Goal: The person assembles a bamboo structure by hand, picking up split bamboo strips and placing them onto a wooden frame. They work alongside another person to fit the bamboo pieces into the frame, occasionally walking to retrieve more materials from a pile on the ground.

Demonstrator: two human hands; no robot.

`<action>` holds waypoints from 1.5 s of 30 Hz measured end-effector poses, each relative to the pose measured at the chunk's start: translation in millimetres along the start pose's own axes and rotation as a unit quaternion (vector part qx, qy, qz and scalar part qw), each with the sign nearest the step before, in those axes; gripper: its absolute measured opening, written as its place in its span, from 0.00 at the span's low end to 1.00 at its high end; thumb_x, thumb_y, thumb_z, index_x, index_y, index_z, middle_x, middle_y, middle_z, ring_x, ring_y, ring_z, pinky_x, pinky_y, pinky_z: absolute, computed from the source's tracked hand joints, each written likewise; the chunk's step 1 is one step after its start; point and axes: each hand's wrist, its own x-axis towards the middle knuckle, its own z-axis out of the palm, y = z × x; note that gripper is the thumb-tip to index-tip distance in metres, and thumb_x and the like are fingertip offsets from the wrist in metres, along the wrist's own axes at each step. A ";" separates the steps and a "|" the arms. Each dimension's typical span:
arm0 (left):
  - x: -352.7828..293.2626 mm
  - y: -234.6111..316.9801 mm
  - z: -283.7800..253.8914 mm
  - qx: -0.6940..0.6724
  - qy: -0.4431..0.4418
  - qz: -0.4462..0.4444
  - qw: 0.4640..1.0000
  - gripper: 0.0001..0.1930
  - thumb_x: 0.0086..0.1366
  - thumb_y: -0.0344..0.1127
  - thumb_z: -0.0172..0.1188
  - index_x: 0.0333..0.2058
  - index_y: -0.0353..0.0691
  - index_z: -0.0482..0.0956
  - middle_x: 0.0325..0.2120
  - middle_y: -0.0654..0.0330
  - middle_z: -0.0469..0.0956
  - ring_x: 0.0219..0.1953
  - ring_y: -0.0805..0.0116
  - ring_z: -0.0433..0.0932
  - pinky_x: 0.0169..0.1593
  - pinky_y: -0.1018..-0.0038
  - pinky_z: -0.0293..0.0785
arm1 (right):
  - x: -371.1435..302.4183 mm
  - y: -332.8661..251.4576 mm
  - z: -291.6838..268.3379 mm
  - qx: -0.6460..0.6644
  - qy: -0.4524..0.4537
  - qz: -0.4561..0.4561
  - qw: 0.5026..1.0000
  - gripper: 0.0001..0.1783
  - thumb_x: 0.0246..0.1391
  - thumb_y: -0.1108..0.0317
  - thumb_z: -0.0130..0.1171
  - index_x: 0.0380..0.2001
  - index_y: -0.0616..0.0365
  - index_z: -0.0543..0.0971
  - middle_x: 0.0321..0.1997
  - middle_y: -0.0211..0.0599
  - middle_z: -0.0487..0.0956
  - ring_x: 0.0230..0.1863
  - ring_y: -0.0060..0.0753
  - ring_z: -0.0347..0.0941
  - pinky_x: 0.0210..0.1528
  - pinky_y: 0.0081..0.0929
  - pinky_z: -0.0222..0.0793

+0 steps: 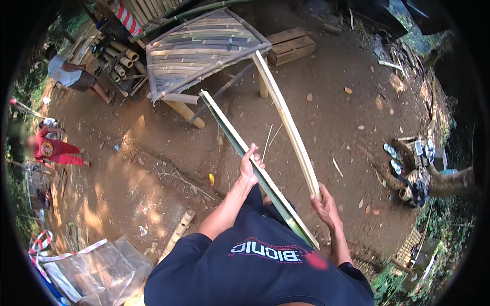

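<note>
My left hand (pixel 250 164) is closed around a split bamboo strip (pixel 276 196), green on its outer side with a pale cut edge. This strip runs slantwise from near the bamboo table down across the front of my dark shirt. In my right hand (pixel 326 205), the fingers grip the near end of a second, pale bamboo strip (pixel 288 120). It reaches away from me, and its far end appears beside the table's corner; whether it touches there I cannot tell. Between the two hands the strips stand apart.
Ahead is a low slatted bamboo table (pixel 204 47), with a wooden crate (pixel 292 47) beside it. Cut bamboo poles (pixel 120 60) are stacked at far left, near two people. Sandals (pixel 392 152) and bags lie by a trunk at right. Clear plastic sheeting (pixel 97 273) sits at lower left.
</note>
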 end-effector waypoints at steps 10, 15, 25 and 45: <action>290.0 113.9 325.5 0.014 -0.146 0.030 0.989 0.19 0.54 0.48 0.67 0.39 0.48 0.73 0.24 0.69 0.70 0.17 0.78 0.66 0.22 0.80 0.66 | 359.3 -87.5 -191.5 -0.139 0.033 -0.052 0.988 0.33 0.44 0.62 0.60 0.56 0.56 0.69 0.40 0.57 0.79 0.44 0.53 0.77 0.46 0.40 0.71; 400.4 132.5 434.1 -0.005 -0.076 0.048 0.996 0.08 0.55 0.36 0.62 0.28 0.47 0.70 0.18 0.70 0.66 0.17 0.79 0.66 0.20 0.80 0.66 | 472.8 -103.1 -261.6 -0.070 0.024 -0.024 0.997 0.32 0.49 0.56 0.63 0.55 0.61 0.70 0.32 0.46 0.80 0.30 0.33 0.76 0.35 0.29 0.70; 605.3 269.5 616.2 -0.074 -0.064 0.186 0.978 0.07 0.59 0.33 0.57 0.26 0.46 0.68 0.17 0.69 0.63 0.17 0.79 0.63 0.20 0.80 0.63 | 756.2 -125.7 -401.1 -0.123 -0.049 0.005 0.991 0.23 0.62 0.53 0.49 0.34 0.66 0.77 0.22 0.45 0.77 0.25 0.27 0.71 0.30 0.31 0.67; 765.1 498.3 664.1 -0.239 0.111 0.359 0.895 0.11 0.60 0.36 0.59 0.40 0.44 0.71 0.32 0.61 0.78 0.20 0.77 0.66 0.24 0.78 0.65 | 1288.1 -380.7 -319.9 0.022 -0.053 -0.172 0.984 0.29 0.60 0.48 0.50 0.23 0.69 0.76 0.15 0.27 0.66 0.21 0.17 0.59 0.22 0.28 0.57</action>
